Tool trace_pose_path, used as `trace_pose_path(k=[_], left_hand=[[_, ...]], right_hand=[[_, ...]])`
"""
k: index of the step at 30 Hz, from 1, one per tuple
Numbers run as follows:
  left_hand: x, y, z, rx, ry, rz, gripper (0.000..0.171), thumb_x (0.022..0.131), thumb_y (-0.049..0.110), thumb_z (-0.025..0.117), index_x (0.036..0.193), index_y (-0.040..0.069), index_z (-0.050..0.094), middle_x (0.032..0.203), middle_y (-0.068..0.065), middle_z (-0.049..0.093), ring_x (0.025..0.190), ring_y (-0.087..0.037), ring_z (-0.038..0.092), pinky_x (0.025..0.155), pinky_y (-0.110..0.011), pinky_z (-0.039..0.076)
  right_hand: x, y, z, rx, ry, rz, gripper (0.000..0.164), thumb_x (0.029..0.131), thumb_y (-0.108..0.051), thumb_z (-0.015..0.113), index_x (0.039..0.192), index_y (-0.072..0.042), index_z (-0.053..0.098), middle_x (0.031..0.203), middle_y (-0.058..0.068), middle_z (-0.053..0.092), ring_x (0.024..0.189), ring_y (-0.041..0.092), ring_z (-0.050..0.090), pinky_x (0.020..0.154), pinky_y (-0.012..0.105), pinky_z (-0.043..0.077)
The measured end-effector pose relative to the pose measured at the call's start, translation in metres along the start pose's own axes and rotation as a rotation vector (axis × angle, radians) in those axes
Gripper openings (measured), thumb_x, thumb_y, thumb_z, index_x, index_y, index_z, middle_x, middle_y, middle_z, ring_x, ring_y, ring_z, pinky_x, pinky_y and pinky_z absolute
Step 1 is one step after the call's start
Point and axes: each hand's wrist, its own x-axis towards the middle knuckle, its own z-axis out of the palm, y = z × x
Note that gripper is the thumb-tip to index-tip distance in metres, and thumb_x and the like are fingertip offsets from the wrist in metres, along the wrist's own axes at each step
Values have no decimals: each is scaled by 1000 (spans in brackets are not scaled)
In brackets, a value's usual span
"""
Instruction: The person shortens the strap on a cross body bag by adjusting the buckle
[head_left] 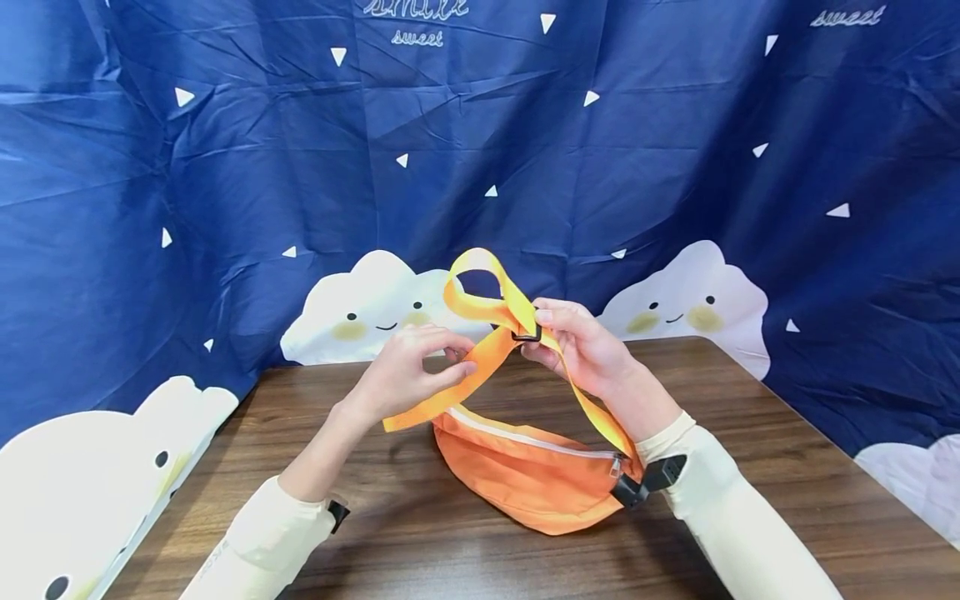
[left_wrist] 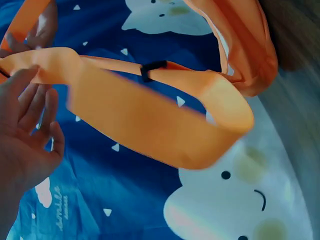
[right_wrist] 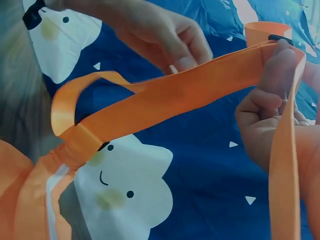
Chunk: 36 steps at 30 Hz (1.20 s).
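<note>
An orange waist bag (head_left: pixel 528 479) rests on the table with its white zipper along the top. Its yellow-orange strap (head_left: pixel 480 371) rises from the bag and passes through a black slider buckle (head_left: pixel 527 337), with a loop standing above it. My left hand (head_left: pixel 412 371) pinches the strap's free end section between thumb and fingers, left of the buckle. On the other side, my right hand (head_left: pixel 581 343) grips the strap at the slider, thumb beside its frame. In the left wrist view, another black slider (left_wrist: pixel 151 70) sits on the strap near the bag.
The brown wooden table (head_left: pixel 337 467) extends under both forearms. Behind it hangs a blue cloth (head_left: pixel 465 125) printed with white triangles and smiling clouds. Black wrist devices (head_left: pixel 666 472) sit on the pale sleeves, the right one close to the bag's zipper end.
</note>
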Motion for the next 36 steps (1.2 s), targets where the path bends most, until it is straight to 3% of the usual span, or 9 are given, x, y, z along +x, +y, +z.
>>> trace_pose_path(k=[7, 12, 17, 23, 29, 33, 36], left_hand=[[-4, -5, -2, -141, -22, -123, 13, 93, 23, 78, 105, 19, 76, 95, 13, 69, 91, -8, 64, 81, -40, 52], [-4, -10, -2, -186, -74, -127, 9, 94, 21, 77, 103, 19, 76, 94, 12, 69, 90, -10, 65, 81, -39, 53], [-5, -22, -1, -205, -172, -138, 6, 93, 16, 77, 99, 15, 75, 91, 10, 69, 85, -9, 66, 80, -38, 54], [-14, -42, -2, -162, -239, -207, 7, 92, 9, 77, 97, 14, 73, 87, 7, 67, 81, -10, 65, 77, -32, 55], [-18, -54, -3, -64, -333, -212, 6, 92, 8, 76, 95, 12, 73, 86, 7, 68, 82, -9, 66, 79, -32, 55], [-23, -65, -2, -8, -406, -241, 5, 92, 6, 76, 95, 10, 74, 86, 7, 70, 82, -8, 67, 79, -32, 55], [-29, -74, -1, 29, -426, -271, 6, 91, 6, 77, 95, 10, 74, 87, 6, 70, 83, -9, 67, 81, -34, 55]], right_hand=[[1, -8, -2, 66, -82, -56, 15, 101, -12, 60, 94, 0, 66, 86, 9, 64, 57, 18, 42, 65, 25, 44], [0, -12, -2, 146, -148, -89, 15, 101, -10, 57, 96, 2, 66, 83, 8, 64, 57, 18, 38, 65, 26, 41], [-7, -25, -2, 327, -221, -169, 19, 100, -8, 52, 92, 2, 65, 72, 8, 57, 56, 17, 35, 71, 30, 38], [-17, -41, -4, 412, -258, -231, 19, 96, -7, 54, 86, 2, 67, 73, 10, 57, 58, 17, 39, 72, 32, 38], [-21, -54, -4, 511, -271, -278, 23, 92, -6, 50, 72, 1, 59, 69, 13, 57, 56, 18, 42, 65, 32, 32], [-25, -61, -3, 605, -244, -245, 17, 91, -3, 51, 84, 8, 62, 63, 11, 48, 54, 20, 43, 59, 29, 27], [-26, -61, -3, 594, -244, -215, 16, 91, -1, 52, 96, 10, 62, 64, 10, 46, 53, 20, 40, 58, 28, 26]])
